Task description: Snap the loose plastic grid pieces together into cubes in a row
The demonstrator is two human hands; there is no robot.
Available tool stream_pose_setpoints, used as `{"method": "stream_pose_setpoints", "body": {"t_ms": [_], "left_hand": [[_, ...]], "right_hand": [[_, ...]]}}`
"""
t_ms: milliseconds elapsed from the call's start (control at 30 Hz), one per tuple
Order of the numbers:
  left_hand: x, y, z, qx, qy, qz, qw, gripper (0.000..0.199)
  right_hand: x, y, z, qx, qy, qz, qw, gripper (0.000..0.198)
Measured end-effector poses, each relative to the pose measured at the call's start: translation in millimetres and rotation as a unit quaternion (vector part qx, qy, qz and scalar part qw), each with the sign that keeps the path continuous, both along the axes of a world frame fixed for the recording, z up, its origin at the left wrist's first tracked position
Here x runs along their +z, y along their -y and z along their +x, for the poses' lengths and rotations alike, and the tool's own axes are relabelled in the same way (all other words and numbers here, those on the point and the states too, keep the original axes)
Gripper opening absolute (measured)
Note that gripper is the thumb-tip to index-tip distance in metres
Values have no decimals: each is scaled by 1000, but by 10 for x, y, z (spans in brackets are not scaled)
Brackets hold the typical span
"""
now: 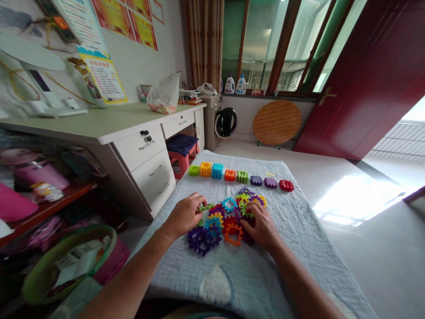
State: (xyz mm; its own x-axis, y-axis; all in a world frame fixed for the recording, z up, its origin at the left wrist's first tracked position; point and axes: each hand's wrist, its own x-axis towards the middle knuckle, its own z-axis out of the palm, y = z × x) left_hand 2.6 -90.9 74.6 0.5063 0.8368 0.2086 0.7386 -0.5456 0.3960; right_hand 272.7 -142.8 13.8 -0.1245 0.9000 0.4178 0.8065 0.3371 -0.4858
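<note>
Hands (263,223) at notched tiles (215,223), 8 blocks (242,177) in line beyond

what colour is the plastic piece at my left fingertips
The piece is green, shown in the head view.

The left hand (187,215) covers one end of a green piece (208,207); the right hand (261,221) hides part of the pile (215,220). Print on the left wall poster (105,79) is too small to read. The red door (352,79) on the right is cut off above.
</note>
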Motion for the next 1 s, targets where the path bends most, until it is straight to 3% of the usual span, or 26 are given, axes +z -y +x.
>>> {"method": "stream_pose_setpoints", "body": {"t_ms": [67,133,300,500,633,833,1000], "left_hand": [[-22,-39,119,13,6,44,999,26],[-63,-58,221,-14,6,53,998,34],[-122,-75,305,-114,-1,-1,994,50],[-102,-220,273,-117,-46,-39,991,54],[-111,-338,306,-129,-80,-108,982,46],[-141,-445,295,-131,-39,-154,979,55],[-43,-384,300,-115,22,-97,988,61]], "right_hand": [[0,-2,24,1,-14,6,1000,16],[1,-2,52,-1,-31,11,999,14],[10,5,90,-24,-56,16,998,15],[13,-24,-3,-97,8,21,995,35],[11,-57,-63,-114,22,17,993,32],[36,-66,-77,-87,-27,3,996,26],[98,-6,-106,-11,-53,20,998,44]]}}
